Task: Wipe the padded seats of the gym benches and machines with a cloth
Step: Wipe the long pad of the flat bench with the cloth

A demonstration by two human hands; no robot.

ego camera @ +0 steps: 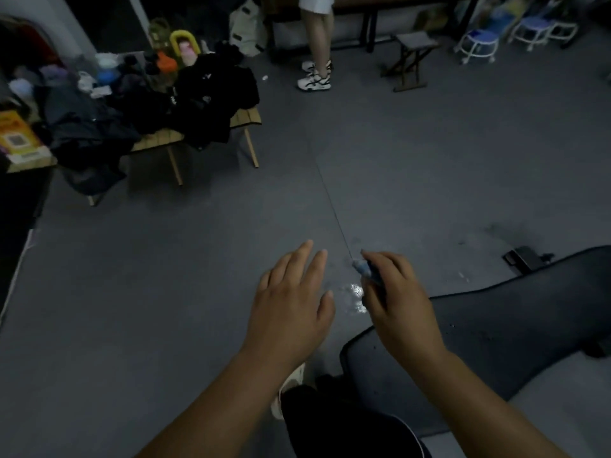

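Padded seat (pixel 515 325) lies black at lower right. My right grip (pixel 400 309) curls round a small blue thing (pixel 362 269) I can't identify; left grip (pixel 291 305) hovers, fingers spread, over the floor (pixel 165 292).

Open grey floor (pixel 198 276) ahead; padded bench (pixel 512 325) blocks right, cluttered table (pixel 246 119) far left.

The black padded seat (pixel 515 325) is lying long and flat, running from under the right hand (pixel 400 305) off to its right. That hand is gripping a small blue thing (pixel 363 270), too blurry to say it's a cloth.
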